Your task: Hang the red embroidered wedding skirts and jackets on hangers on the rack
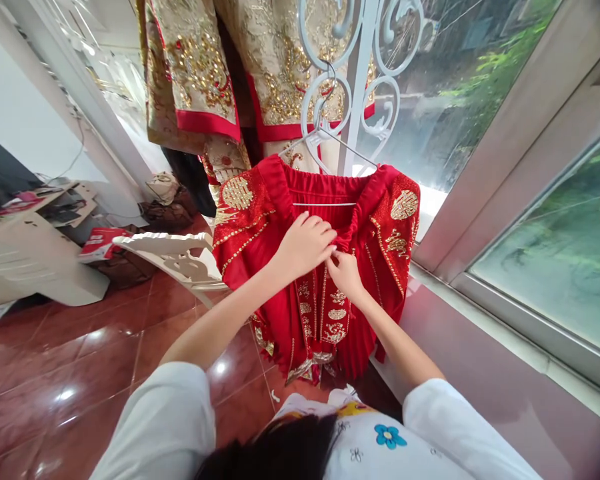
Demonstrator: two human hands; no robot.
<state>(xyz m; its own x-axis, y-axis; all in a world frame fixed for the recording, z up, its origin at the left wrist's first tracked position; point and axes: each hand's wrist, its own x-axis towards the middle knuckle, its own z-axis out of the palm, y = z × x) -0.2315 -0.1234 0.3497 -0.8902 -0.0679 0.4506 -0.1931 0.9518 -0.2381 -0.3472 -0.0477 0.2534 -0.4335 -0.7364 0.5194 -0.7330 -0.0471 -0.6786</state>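
Observation:
A red skirt with gold embroidery and a gathered waistband hangs from a thin wire hanger. Its waistband droops in the middle, below the hanger's straight bar. There my left hand lies over the front edge of the waistband, fingers bent and closed on the cloth. My right hand pinches the same stretch of waistband just to the right, thumb and fingertips together. The two hands nearly touch. What lies under my left fingers is hidden.
White scrollwork metal holds the hanger. Behind hang cream and gold garments with red hems. A white chair stands left, near a desk. On the right are a window frame and sill.

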